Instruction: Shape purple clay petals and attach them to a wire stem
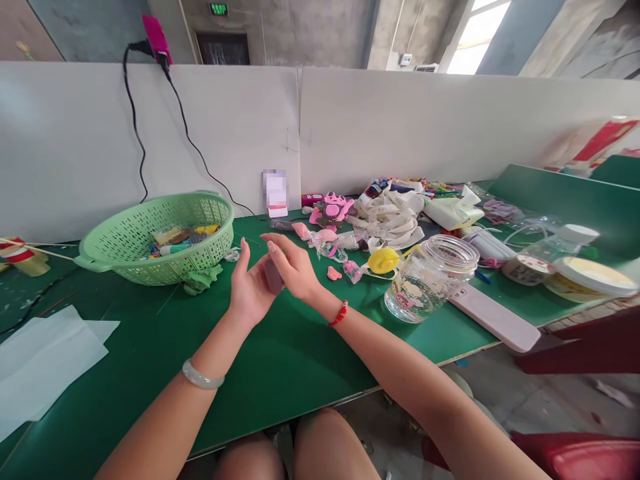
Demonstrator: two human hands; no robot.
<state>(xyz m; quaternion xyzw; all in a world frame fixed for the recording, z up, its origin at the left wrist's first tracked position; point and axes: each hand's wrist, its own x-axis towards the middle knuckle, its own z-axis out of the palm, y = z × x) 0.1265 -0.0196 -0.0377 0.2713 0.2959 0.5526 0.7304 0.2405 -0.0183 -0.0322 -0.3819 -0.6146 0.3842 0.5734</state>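
Over the middle of the green table (280,360), my two hands meet with a dark purplish-brown lump (273,275) between them. My left hand (250,287) cups it from the left, thumb pointing up. From the right, my right hand (295,267) curves over it, fingers reaching toward the left thumb. Part of the lump and some fingers are hidden, so its full shape does not show. Beyond the hands, a phone-like white screen (276,193) leans on the partition, partly blurred. Small pink pieces (334,273) lie right of my right hand.
At left are a green basket (155,267) with small items and white paper sheets (50,367). To the right stand a clear jar (425,287), a yellow lid (383,261), a pale pink case (495,317) and a tub (590,279). White strips (390,217) are heaped behind.
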